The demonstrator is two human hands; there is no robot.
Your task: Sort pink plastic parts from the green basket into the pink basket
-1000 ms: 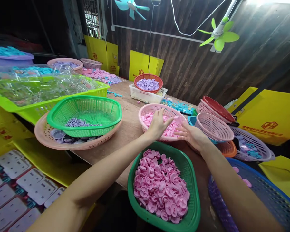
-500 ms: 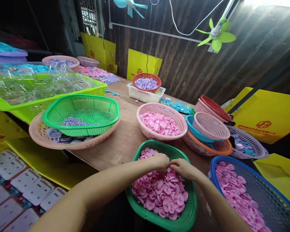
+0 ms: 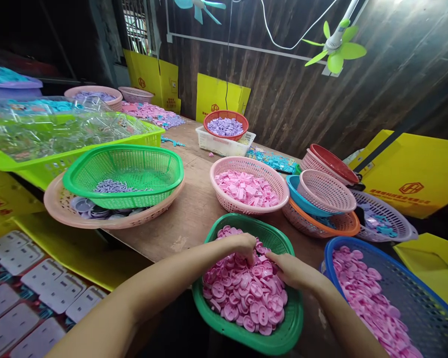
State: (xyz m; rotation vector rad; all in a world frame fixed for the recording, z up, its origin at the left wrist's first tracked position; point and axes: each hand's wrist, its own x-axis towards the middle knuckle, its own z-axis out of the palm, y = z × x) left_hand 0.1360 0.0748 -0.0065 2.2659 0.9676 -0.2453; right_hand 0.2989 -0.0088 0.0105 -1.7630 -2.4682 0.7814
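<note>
A green basket (image 3: 246,340) in front of me holds a heap of small round pink plastic pieces (image 3: 242,298). My left hand (image 3: 245,245) is over the heap's far part, its fingers bent down into the pieces. Its fingertips are partly hidden, so I cannot make out whether it grips one. My right hand (image 3: 293,269) reaches in over the basket's right side. Its thumb and forefinger stretch left across the pieces, with the other fingers partly hidden below. A gap with pink pieces lies between the two hands.
Behind stands a pink basket (image 3: 214,191) of pink rectangular pieces. At right are a blue basket (image 3: 406,278) of round pink pieces and stacked baskets (image 3: 326,191). A bright green basket (image 3: 123,199) rests on a peach one (image 3: 56,209) at left. Fans hang above the table (image 3: 164,243).
My hands, close together before, have moved apart: the left slightly left, the right slightly right and down. The right fingers have straightened out of their bent pose.
</note>
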